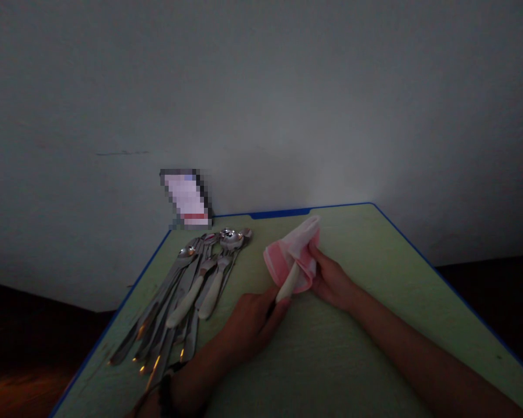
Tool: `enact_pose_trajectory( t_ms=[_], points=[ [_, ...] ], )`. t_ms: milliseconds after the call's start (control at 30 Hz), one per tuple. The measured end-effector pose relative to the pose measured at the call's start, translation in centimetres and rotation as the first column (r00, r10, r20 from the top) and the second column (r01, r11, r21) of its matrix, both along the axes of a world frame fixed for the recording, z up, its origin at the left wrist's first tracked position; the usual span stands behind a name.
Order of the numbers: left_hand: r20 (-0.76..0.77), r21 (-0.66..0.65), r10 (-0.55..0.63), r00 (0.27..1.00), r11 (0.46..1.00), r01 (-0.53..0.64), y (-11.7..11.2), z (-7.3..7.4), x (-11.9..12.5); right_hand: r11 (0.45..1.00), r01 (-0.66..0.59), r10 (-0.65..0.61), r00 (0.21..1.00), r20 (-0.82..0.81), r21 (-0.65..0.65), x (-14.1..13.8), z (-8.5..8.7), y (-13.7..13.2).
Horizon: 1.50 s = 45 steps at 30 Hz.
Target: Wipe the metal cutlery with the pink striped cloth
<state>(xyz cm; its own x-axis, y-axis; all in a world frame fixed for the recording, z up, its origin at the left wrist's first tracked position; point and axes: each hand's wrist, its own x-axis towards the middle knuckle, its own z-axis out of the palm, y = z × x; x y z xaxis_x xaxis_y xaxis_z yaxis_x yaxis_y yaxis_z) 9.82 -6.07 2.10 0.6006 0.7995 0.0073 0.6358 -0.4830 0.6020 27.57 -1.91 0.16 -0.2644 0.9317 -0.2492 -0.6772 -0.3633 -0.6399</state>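
Note:
My left hand [261,316] is closed around the end of a pale cream handle [289,283], which points up and away to the right. The far end of this piece of cutlery is hidden inside a pink and white cloth [290,249], so I cannot tell whether it is a fork, spoon or knife. My right hand [330,277] grips the cloth from the right side, wrapping it round the hidden end. Left of my hands lies a pile of metal cutlery [187,278], with spoons, forks and two cream handles visible.
A light green table [366,337] with a blue edge stands against a grey wall [261,104]. At the back left corner a blurred-out phone-like screen [187,197] leans upright behind the cutlery. Dark floor shows on both sides of the table.

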Motion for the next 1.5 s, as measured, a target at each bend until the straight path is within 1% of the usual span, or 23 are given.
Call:
enact_pose_trajectory(
  t_ms=[100, 167, 267, 400, 500, 633, 700, 800, 900, 967, 1033, 1133, 1233, 1300, 1333, 1433, 1500],
  points=[
    [0.048, -0.021, 0.038, 0.998, 0.999, -0.037, 0.1, 0.2, -0.1, 0.999, -0.043, 0.043, 0.999, -0.012, 0.027, -0.2, 0.4, -0.3],
    [0.089, -0.019, 0.061, 0.994, 0.998, -0.059, 0.1, 0.2, -0.1, 0.999, -0.039, 0.04, 0.999, -0.025, 0.032, -0.1, 0.3, -0.2],
    [0.142, -0.006, 0.124, 0.982, 0.992, -0.124, 0.2, 0.1, -0.2, 0.999, 0.019, -0.018, 1.0, -0.025, 0.042, 0.2, -0.3, 0.1],
    [0.176, -0.024, 0.233, 0.956, 0.972, -0.233, 0.5, -0.3, -0.3, 0.994, 0.095, -0.094, 0.995, -0.025, 0.056, 0.4, -1.2, 0.5],
    [0.176, -0.015, 0.249, 0.952, 0.968, -0.25, 0.6, -0.5, -0.2, 0.991, 0.114, -0.112, 0.993, -0.029, 0.065, 0.4, -1.4, 0.5],
    [0.141, 0.014, 0.211, 0.967, 0.977, -0.215, 0.6, -0.8, -0.1, 0.993, 0.083, -0.08, 0.996, -0.037, 0.08, 0.6, -1.1, 0.5],
    [0.12, 0.013, 0.177, 0.977, 0.984, -0.18, 0.5, -0.8, -0.1, 0.994, 0.066, -0.063, 0.997, -0.034, 0.088, 0.8, -1.0, 0.6],
    [0.069, 0.017, 0.117, 0.991, 0.993, -0.119, 0.5, -0.6, -0.2, 0.992, 0.073, -0.072, 0.997, -0.02, 0.104, 1.0, -1.1, 0.6],
    [0.018, 0.041, 0.037, 0.999, 0.998, -0.038, 0.4, -0.5, -0.2, 0.988, 0.08, -0.081, 0.997, 0.006, 0.133, 0.9, -1.0, 0.2],
    [-0.01, 0.065, -0.03, 1.0, 0.997, 0.03, 0.4, -0.6, -0.2, 0.987, 0.053, -0.06, 0.997, 0.041, 0.152, 0.8, -0.8, -0.2],
    [-0.042, 0.093, -0.072, 0.997, 0.993, 0.076, 0.3, -0.7, 0.0, 0.986, 0.009, -0.023, 0.996, 0.085, 0.165, 0.7, -0.6, -0.4],
    [-0.086, 0.119, -0.071, 0.994, 0.99, 0.081, 0.3, -0.9, 0.2, 0.982, -0.021, -0.007, 0.988, 0.151, 0.186, 0.5, -0.5, -0.6],
    [-0.097, 0.107, -0.061, 0.993, 0.992, 0.071, 0.2, -0.8, 0.2, 0.974, 0.006, -0.056, 0.975, 0.213, 0.226, 0.5, -0.7, -0.7],
    [-0.044, 0.08, -0.049, 0.998, 0.995, 0.052, 0.2, -0.8, 0.1, 0.962, 0.034, -0.106, 0.961, 0.254, 0.27, 0.6, -0.7, -0.6],
    [0.017, 0.062, -0.02, 1.0, 0.998, 0.019, 0.2, -0.9, -0.1, 0.954, 0.046, -0.131, 0.953, 0.275, 0.297, 0.7, -0.6, -0.6],
    [0.223, 0.002, 0.135, 0.965, 0.99, -0.138, 0.3, -1.0, -0.6, 0.925, 0.042, -0.18, 0.924, 0.338, 0.377, 1.4, 0.1, -0.5],
    [0.311, -0.022, 0.215, 0.926, 0.975, -0.22, 0.4, -1.0, -0.8, 0.899, -0.027, -0.177, 0.89, 0.42, 0.437, 1.9, 0.9, -0.5]
  ],
)
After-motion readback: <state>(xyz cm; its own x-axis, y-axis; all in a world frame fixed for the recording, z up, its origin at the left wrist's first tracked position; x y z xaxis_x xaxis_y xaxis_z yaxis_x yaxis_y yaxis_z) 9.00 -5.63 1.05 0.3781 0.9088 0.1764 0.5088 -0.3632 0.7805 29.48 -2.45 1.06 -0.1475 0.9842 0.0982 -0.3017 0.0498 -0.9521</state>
